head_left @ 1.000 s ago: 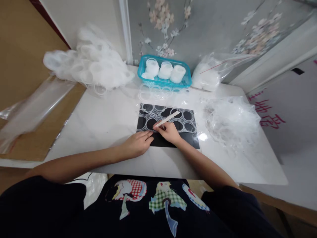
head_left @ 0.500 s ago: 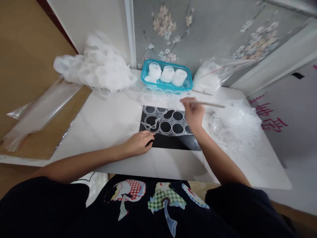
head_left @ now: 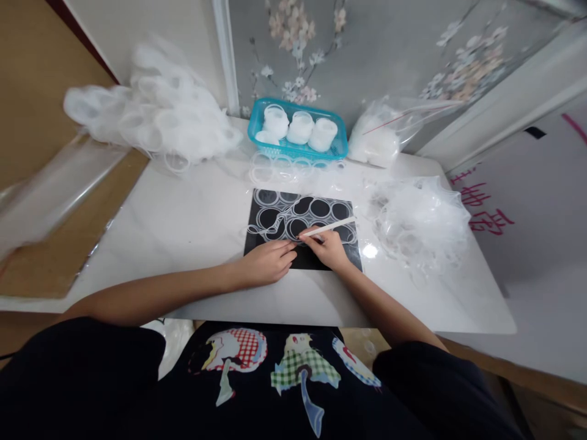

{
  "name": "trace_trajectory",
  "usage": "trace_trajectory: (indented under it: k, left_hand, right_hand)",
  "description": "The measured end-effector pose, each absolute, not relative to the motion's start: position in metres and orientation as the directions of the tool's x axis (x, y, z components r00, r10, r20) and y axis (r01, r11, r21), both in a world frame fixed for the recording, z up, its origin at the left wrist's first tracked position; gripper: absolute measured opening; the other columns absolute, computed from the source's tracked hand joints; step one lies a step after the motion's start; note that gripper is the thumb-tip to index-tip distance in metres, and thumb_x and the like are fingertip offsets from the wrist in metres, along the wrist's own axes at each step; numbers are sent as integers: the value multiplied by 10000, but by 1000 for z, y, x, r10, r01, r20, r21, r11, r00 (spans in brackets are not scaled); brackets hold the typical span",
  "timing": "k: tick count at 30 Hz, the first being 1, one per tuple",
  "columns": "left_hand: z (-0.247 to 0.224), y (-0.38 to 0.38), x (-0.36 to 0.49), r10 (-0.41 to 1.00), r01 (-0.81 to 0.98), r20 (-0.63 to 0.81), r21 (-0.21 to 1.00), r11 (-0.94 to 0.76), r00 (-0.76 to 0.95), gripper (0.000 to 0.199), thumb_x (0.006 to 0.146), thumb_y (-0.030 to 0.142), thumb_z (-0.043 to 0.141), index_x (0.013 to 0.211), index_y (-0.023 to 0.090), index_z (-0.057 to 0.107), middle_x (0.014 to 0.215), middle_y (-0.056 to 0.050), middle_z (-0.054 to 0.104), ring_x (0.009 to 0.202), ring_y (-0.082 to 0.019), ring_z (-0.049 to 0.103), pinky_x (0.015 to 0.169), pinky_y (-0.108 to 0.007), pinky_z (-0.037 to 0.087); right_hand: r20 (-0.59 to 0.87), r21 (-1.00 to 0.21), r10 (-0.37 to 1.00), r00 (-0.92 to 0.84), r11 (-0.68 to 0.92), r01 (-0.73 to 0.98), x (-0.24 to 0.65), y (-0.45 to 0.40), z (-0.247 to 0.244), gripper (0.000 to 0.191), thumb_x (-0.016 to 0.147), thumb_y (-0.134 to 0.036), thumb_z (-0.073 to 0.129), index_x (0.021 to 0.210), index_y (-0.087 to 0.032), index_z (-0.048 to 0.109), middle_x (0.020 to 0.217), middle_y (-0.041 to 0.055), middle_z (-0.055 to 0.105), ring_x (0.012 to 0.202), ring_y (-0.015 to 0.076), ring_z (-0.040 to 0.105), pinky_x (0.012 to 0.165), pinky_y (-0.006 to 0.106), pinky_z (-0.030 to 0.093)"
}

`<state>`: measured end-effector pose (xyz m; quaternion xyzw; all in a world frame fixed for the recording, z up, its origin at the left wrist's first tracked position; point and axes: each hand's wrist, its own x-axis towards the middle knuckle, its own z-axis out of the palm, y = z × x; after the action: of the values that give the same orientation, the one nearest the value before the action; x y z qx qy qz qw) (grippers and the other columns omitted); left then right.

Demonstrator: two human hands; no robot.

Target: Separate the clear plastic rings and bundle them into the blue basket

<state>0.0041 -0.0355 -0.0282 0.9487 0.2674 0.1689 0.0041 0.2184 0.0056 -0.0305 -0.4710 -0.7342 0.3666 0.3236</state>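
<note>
A clear plastic sheet with rows of round cut-outs (head_left: pixel 318 218) lies on a black mat (head_left: pixel 312 260). My right hand (head_left: pixel 328 247) is closed on a slim white stick-like tool (head_left: pixel 337 224), slanting up to the right; its working tip is hidden by the fingers at the sheet's lower edge. Beside it my left hand (head_left: pixel 270 261) lies low on the mat, fingers bent and together, fingertips gripping the sheet's near edge. Thin loose plastic loops (head_left: pixel 261 230) trail over the sheet's left part.
Behind the mat stands a blue basket (head_left: pixel 252 128) with stacked white discs (head_left: pixel 300 128). A heap of ringed plastic scrap (head_left: pixel 419 223) lies right, a bigger pile (head_left: pixel 169 116) back left. A clear bag (head_left: pixel 378 134) leans at the wall; cardboard (head_left: pixel 50 266) lies left.
My right hand has come down and left with the tool, from above the sheet's right side to its lower edge beside my left hand. The view has shifted slightly.
</note>
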Motion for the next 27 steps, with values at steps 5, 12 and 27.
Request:
trace_trajectory:
  k: [5, 12, 27]
  left_hand:
    - [-28, -34, 3, 607, 541, 256, 285, -791, 752, 222, 944, 186, 519, 1091, 91, 655, 1208, -170, 688, 1165, -253, 640, 1019, -393, 521]
    - [-17, -27, 0, 703, 594, 68, 482, -644, 707, 260, 890, 192, 579, 1121, 103, 659, 1257, -156, 672, 1209, -266, 618, 1014, -390, 522]
    - [91, 4, 33, 802, 301, 154, 873, -384, 577, 239, 901, 301, 643, 1122, 219, 676, 1048, -22, 732, 970, -180, 682, 913, -362, 546]
  right_hand:
    - [228, -739, 871, -434, 446, 506, 216, -9, -42, 235, 932, -327, 548, 889, -229, 756, 924, 59, 788, 840, 219, 726, 759, 317, 546]
    - [461, -659, 885, 62, 295, 692, 239, 71, 4, 423, 1011, -306, 316, 929, -160, 704, 819, 97, 733, 775, 196, 651, 739, 323, 485]
    - [-428, -688, 809, -403, -581, -436, 234, -11, 67, 359, 589, -344, 919, 758, -177, 649, 625, -52, 633, 387, -18, 211, 318, 107, 134]
